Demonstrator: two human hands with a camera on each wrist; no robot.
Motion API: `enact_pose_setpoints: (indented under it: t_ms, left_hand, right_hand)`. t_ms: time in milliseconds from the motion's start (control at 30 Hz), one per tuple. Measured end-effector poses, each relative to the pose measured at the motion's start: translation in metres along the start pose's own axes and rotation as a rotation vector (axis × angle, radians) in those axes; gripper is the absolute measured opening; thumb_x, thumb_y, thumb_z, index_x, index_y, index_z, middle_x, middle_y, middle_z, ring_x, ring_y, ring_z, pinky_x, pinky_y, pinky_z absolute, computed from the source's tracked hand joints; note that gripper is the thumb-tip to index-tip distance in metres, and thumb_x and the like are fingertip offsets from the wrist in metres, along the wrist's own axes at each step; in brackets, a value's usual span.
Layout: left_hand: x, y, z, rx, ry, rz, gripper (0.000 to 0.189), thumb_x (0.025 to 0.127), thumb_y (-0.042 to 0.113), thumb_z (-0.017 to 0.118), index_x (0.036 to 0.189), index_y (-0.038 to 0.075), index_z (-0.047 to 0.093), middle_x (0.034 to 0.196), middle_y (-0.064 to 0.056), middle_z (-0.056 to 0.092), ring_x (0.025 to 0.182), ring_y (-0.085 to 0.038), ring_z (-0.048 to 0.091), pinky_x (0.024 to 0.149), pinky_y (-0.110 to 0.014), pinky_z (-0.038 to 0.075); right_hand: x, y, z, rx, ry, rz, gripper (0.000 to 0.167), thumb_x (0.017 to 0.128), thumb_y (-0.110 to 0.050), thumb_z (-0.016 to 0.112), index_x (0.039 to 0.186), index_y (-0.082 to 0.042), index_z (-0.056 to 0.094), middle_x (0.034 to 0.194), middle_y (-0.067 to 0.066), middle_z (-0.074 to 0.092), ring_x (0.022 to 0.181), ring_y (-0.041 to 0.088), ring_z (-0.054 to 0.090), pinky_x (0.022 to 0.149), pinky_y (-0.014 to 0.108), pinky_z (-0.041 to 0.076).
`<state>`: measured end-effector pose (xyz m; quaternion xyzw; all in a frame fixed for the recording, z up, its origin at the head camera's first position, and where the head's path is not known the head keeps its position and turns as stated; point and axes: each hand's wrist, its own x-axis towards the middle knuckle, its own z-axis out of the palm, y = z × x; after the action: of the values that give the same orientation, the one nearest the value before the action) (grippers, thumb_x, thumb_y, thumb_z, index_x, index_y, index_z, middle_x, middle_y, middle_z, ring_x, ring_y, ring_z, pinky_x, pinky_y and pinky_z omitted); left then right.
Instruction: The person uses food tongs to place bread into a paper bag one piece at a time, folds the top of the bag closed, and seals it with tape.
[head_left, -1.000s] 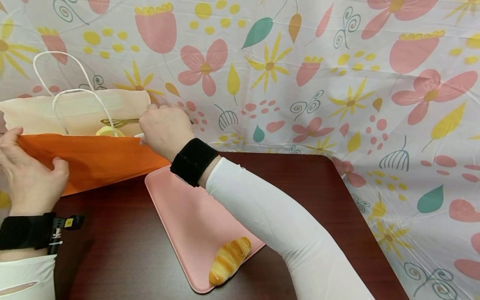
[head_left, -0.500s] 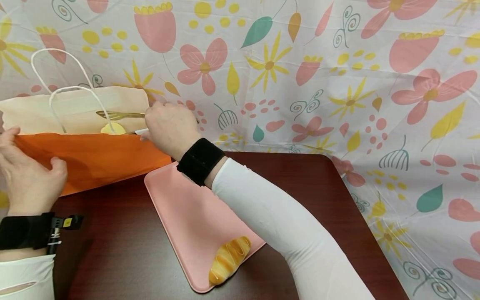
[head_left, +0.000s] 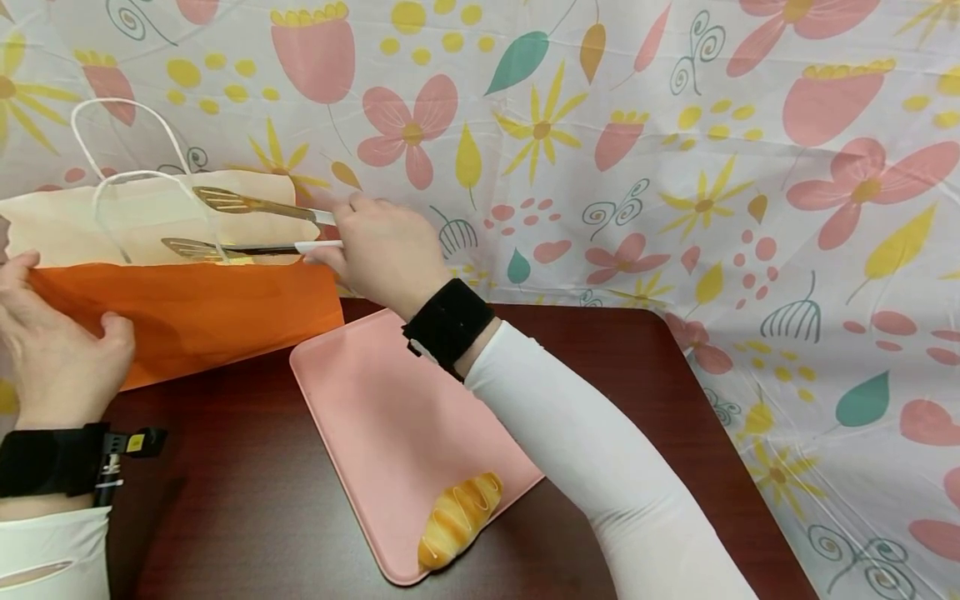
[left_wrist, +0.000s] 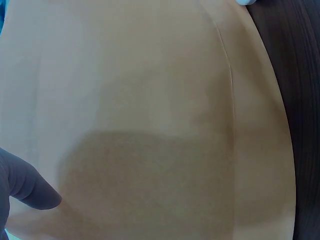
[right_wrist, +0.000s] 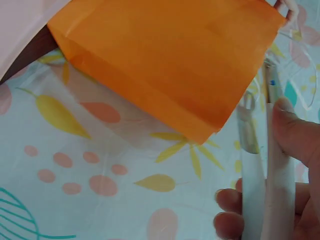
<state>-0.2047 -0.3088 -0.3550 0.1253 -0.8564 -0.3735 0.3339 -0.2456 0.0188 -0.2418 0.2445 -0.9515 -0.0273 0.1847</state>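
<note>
In the head view an orange paper bag [head_left: 202, 321] with white cord handles [head_left: 142, 175] stands at the left. My left hand [head_left: 63, 358] holds its left side, thumb on the front and fingertips at the top edge. My right hand [head_left: 393, 250] grips tongs [head_left: 262, 206] by their white handles [right_wrist: 279, 200]. Their gold slotted ends are spread apart over the bag's mouth, the lower one close above the orange rim. A bit of something yellow [head_left: 242, 260] shows at that rim, mostly hidden. The left wrist view shows my thumb [left_wrist: 32, 187] against the bag's paper.
A pink tray [head_left: 360, 433] lies on the dark wood table [head_left: 225, 500], right of the bag. A bread roll [head_left: 459, 521] with white icing lines rests at its near right corner, over the edge. A flower-patterned cloth [head_left: 540, 192] hangs behind.
My right hand has moved right and slightly up with the tongs, and their ends have spread from together to apart. The left hand and the bread roll have stayed put.
</note>
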Motion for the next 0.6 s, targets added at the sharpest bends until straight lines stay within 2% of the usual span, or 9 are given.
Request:
enact_pose_setpoints:
  t_ms: [33, 67, 200, 367, 500, 600]
  left_hand:
    - [-0.003, 0.001, -0.002, 0.02, -0.031, -0.005, 0.09, 0.093, 0.014, 0.056, 0.172, 0.026, 0.014, 0.179, -0.011, 0.004, 0.165, -0.017, 0.004, 0.132, -0.03, 0.002]
    - [-0.004, -0.001, -0.002, 0.021, -0.029, 0.015, 0.09, 0.093, 0.012, 0.056, 0.171, 0.024, 0.015, 0.18, -0.012, 0.003, 0.165, -0.02, 0.004, 0.133, -0.033, 0.004]
    - [-0.009, -0.002, -0.002, 0.063, -0.035, 0.013, 0.081, 0.098, 0.014, 0.054, 0.17, 0.018, 0.017, 0.178, -0.02, 0.005, 0.163, -0.034, 0.008, 0.134, -0.048, 0.006]
    - [-0.015, 0.003, -0.003, 0.065, -0.035, -0.016, 0.078, 0.101, 0.015, 0.051, 0.171, 0.017, 0.015, 0.175, -0.025, 0.011, 0.162, -0.039, 0.011, 0.133, -0.051, 0.008]
    - [-0.014, 0.002, -0.003, 0.056, -0.024, 0.014, 0.078, 0.101, 0.014, 0.051, 0.17, 0.016, 0.016, 0.175, -0.025, 0.012, 0.162, -0.038, 0.012, 0.134, -0.049, 0.008]
    - [-0.012, -0.002, -0.001, 0.054, -0.029, 0.012, 0.079, 0.1, 0.014, 0.052, 0.171, 0.016, 0.016, 0.175, -0.025, 0.011, 0.162, -0.038, 0.011, 0.134, -0.049, 0.007]
  right_hand:
    - [-0.001, 0.003, 0.0, 0.001, 0.013, -0.004, 0.064, 0.105, -0.074, 0.056, 0.135, -0.021, 0.075, 0.11, -0.007, 0.07, 0.096, 0.015, 0.073, 0.08, 0.033, 0.06]
    - [-0.003, 0.007, 0.001, 0.009, 0.017, -0.002, 0.064, 0.105, -0.074, 0.056, 0.135, -0.02, 0.074, 0.111, -0.006, 0.071, 0.096, 0.016, 0.073, 0.08, 0.033, 0.06]
    - [-0.009, 0.022, 0.0, 0.067, 0.036, 0.019, 0.064, 0.105, -0.071, 0.06, 0.141, -0.019, 0.073, 0.117, -0.003, 0.072, 0.092, 0.019, 0.072, 0.08, 0.035, 0.06]
    - [-0.023, 0.047, -0.001, 0.169, 0.086, 0.042, 0.067, 0.104, -0.068, 0.065, 0.151, -0.02, 0.068, 0.125, -0.002, 0.073, 0.096, 0.022, 0.072, 0.084, 0.039, 0.059]
    - [-0.038, 0.071, 0.004, 0.235, 0.158, 0.02, 0.067, 0.103, -0.066, 0.069, 0.149, -0.018, 0.07, 0.118, 0.001, 0.073, 0.093, 0.024, 0.07, 0.08, 0.04, 0.058]
    - [-0.052, 0.087, 0.009, 0.261, 0.227, -0.022, 0.065, 0.102, -0.061, 0.074, 0.146, -0.014, 0.072, 0.116, 0.005, 0.073, 0.089, 0.024, 0.069, 0.076, 0.04, 0.058]
